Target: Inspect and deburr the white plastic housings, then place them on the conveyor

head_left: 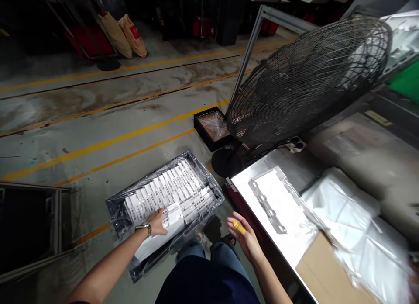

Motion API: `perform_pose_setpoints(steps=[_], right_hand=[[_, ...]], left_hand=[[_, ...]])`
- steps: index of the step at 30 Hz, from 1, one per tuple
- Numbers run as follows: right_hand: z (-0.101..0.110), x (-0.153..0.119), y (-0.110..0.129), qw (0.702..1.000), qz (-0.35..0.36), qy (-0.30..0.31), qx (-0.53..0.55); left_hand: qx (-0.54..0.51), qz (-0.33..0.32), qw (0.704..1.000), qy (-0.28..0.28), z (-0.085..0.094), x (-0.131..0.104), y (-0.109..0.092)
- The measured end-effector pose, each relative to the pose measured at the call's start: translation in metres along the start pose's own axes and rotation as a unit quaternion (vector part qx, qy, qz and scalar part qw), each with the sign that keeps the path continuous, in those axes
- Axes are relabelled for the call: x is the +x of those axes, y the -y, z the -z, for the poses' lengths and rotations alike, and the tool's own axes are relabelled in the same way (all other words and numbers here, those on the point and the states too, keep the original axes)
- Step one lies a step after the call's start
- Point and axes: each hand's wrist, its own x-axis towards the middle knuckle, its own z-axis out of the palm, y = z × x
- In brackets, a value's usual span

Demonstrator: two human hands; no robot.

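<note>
A crate lined with clear plastic point(214, 175) stands low in front of me, packed with rows of thin white slotted parts point(170, 186). My left hand point(157, 222), with a watch at the wrist, is down in the crate's near side. Its fingers close at the edge of a white part point(175, 216); the fingertips are partly hidden. Between the crate and the worktable, my right hand point(245, 236) is in the air, fingers apart, holding nothing. A yellow cover point(239, 227) wraps one of its fingers.
On the worktable point(240, 179) at right lie a grey-edged sheet point(268, 201), white plastic bags point(343, 203) and cardboard point(330, 269). A large caged fan point(310, 77) stands behind it. A black tray point(204, 136) is on the floor; a dark cart point(59, 225) is at left.
</note>
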Motion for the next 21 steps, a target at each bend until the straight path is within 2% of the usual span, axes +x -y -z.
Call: perform_pose_setpoints(steps=[3, 6, 11, 14, 17, 19, 21], right_hand=[[0.004, -0.004, -0.001, 1.000, 0.005, -0.006, -0.017], [0.010, -0.004, -0.006, 0.999, 0.003, -0.003, -0.053], [0.035, -0.006, -0.042, 0.985, -0.034, -0.018, -0.166], [0.064, -0.018, -0.075, 0.965, -0.086, -0.036, -0.247], [0.105, -0.043, -0.108, 0.940, -0.125, -0.055, -0.313], [0.138, -0.065, -0.130, 0.929, -0.133, -0.073, -0.338], [0.170, -0.091, -0.157, 0.926, -0.124, -0.097, -0.344]], left_hand=[[-0.008, 0.023, 1.000, -0.018, -0.027, -0.017, 0.006], [-0.019, 0.050, 0.998, -0.033, -0.058, -0.031, 0.002], [-0.056, 0.079, 0.993, -0.063, -0.095, -0.032, -0.017], [-0.096, 0.092, 0.990, -0.041, -0.110, -0.021, -0.023], [-0.132, 0.126, 0.983, -0.017, -0.120, -0.008, -0.021], [-0.140, 0.145, 0.979, -0.031, -0.121, -0.004, -0.019], [-0.131, 0.167, 0.975, -0.074, -0.119, -0.007, -0.025]])
